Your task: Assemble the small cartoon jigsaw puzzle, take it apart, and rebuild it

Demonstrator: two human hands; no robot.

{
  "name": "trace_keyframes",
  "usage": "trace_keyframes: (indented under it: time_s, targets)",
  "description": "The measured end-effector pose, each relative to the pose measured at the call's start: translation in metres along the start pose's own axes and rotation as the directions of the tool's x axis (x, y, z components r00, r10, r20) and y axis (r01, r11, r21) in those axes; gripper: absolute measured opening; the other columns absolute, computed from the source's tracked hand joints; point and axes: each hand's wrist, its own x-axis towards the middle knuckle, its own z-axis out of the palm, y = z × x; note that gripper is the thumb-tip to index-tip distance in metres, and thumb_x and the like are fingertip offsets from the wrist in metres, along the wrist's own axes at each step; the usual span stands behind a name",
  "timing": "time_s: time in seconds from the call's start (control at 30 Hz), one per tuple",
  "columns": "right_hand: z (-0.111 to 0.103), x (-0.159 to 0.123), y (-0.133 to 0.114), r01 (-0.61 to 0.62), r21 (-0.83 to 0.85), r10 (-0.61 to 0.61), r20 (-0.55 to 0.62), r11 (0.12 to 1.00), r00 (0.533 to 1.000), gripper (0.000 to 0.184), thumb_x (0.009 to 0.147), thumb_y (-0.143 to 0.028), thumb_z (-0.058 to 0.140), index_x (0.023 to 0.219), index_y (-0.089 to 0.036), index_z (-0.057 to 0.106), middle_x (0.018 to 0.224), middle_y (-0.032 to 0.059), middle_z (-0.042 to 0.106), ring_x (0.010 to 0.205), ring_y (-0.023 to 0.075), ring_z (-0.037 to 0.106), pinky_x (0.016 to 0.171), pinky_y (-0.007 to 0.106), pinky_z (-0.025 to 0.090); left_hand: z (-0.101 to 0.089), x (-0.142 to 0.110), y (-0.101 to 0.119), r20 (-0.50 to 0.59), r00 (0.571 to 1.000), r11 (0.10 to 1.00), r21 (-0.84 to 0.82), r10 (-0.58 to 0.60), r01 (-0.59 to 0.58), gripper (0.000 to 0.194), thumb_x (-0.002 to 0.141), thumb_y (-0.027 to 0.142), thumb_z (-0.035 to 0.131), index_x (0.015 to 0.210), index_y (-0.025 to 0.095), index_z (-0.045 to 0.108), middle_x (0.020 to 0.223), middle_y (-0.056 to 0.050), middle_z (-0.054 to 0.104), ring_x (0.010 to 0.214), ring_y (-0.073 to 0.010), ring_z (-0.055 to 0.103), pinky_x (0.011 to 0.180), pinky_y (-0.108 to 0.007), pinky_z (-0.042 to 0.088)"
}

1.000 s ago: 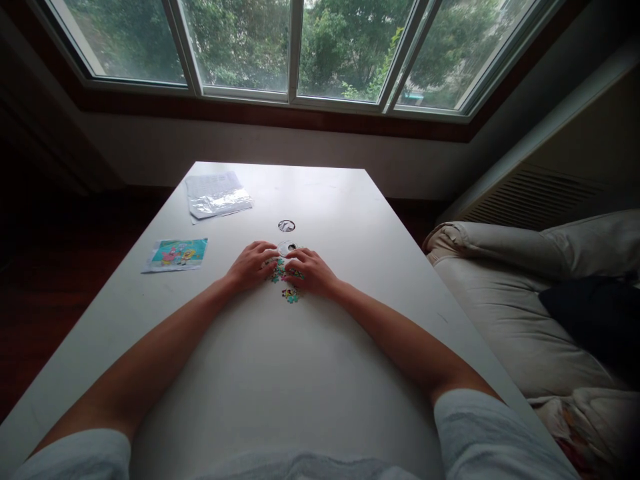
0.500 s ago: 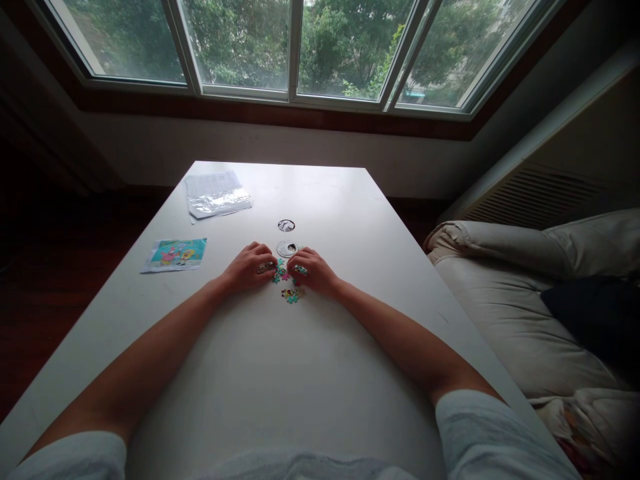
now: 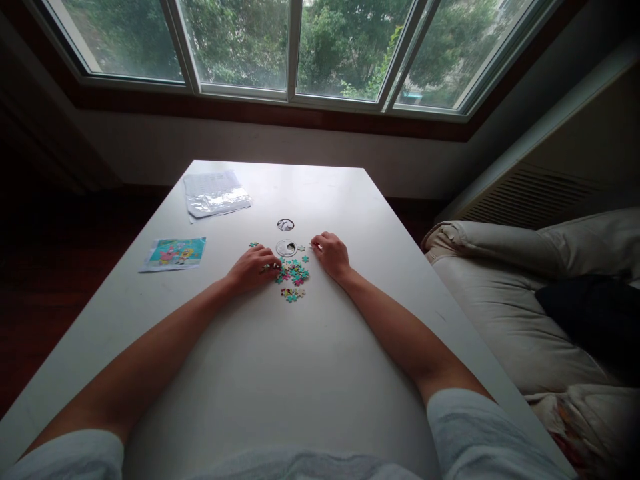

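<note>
A small heap of jigsaw puzzle pieces [image 3: 295,272], mostly turquoise with some pink, lies on the white table [image 3: 280,373]. My left hand [image 3: 255,268] rests at the heap's left edge, its fingers curled in around a few pieces that show between thumb and fingers. To the right of the heap, my right hand [image 3: 332,255] has its fingertips pinched together on what looks like a puzzle piece [image 3: 311,245], mostly covered. Just below the heap sits a small cluster of pieces [image 3: 292,294], some yellow and some turquoise. A few single pieces lie apart from the heap.
Behind the heap are two round items, a pale ring-like disc [image 3: 287,248] and a smaller dark-rimmed disc [image 3: 285,225]. A cartoon picture sheet [image 3: 175,254] and a clear plastic bag with papers [image 3: 217,195] lie on the left. A padded sofa [image 3: 495,300] stands at the right.
My right hand has moved off the heap to the right and slightly away from me, uncovering more pieces. My left hand has barely shifted; a loose piece now shows beyond it.
</note>
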Motion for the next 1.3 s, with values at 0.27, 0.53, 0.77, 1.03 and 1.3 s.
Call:
trace_keyframes:
  time_s: [0.27, 0.53, 0.77, 1.03, 1.3]
  targets:
    - [-0.001, -0.004, -0.006, 0.069, -0.069, -0.064, 0.078, 0.995, 0.995, 0.017, 0.100, -0.025, 0.053, 0.096, -0.024, 0.069, 0.101, 0.0082, 0.067, 0.097, 0.0227, 0.056, 0.079, 0.033, 0.044, 0.002, 0.001, 0.005, -0.060, 0.998, 0.996, -0.083, -0.029, 0.024, 0.019, 0.095, 0.031, 0.055, 0.093, 0.024, 0.072, 0.093, -0.005, 0.071, 0.091, -0.0207, 0.059, 0.087, -0.035, 0.047]
    - [-0.003, -0.007, -0.010, 0.114, -0.102, -0.106, 0.086, 0.988, 0.991, 0.016, 0.099, -0.031, 0.055, 0.101, -0.023, 0.070, 0.105, 0.0095, 0.066, 0.100, 0.0244, 0.056, 0.083, 0.036, 0.045, 0.004, 0.006, 0.002, -0.187, 0.954, 0.962, -0.184, -0.234, 0.199, 0.017, 0.092, 0.033, 0.059, 0.099, 0.024, 0.072, 0.088, -0.002, 0.072, 0.081, -0.0182, 0.064, 0.079, -0.033, 0.049]
    - [0.000, -0.007, -0.009, 0.067, -0.073, -0.061, 0.080, 0.995, 0.995, 0.014, 0.098, -0.021, 0.055, 0.097, -0.024, 0.069, 0.103, 0.0083, 0.066, 0.099, 0.0233, 0.055, 0.083, 0.034, 0.044, 0.007, 0.014, -0.011, -0.248, 0.874, 0.905, -0.200, -0.417, 0.375, 0.018, 0.090, 0.037, 0.060, 0.100, 0.024, 0.067, 0.082, 0.000, 0.071, 0.072, -0.0162, 0.061, 0.070, -0.029, 0.045]
    - [0.000, -0.007, -0.009, 0.001, -0.083, 0.001, 0.024, 0.997, 1.000, 0.013, 0.096, -0.021, 0.055, 0.095, -0.023, 0.069, 0.100, 0.0079, 0.066, 0.098, 0.0232, 0.055, 0.084, 0.034, 0.044, 0.009, 0.016, -0.018, -0.293, 0.870, 0.917, -0.082, -0.397, 0.391, 0.010, 0.089, 0.031, 0.060, 0.093, 0.023, 0.065, 0.082, -0.001, 0.069, 0.075, -0.0181, 0.061, 0.074, -0.031, 0.044]
    - [0.003, -0.012, -0.027, 0.246, 0.140, -0.252, 0.023, 0.959, 0.967, 0.014, 0.097, -0.028, 0.058, 0.097, -0.023, 0.071, 0.106, 0.0070, 0.068, 0.101, 0.0231, 0.055, 0.091, 0.038, 0.044, 0.010, 0.015, -0.021, -0.299, 0.875, 0.918, -0.014, -0.382, 0.396, 0.012, 0.085, 0.015, 0.056, 0.092, 0.022, 0.063, 0.082, -0.001, 0.068, 0.075, -0.0190, 0.060, 0.076, -0.033, 0.043]
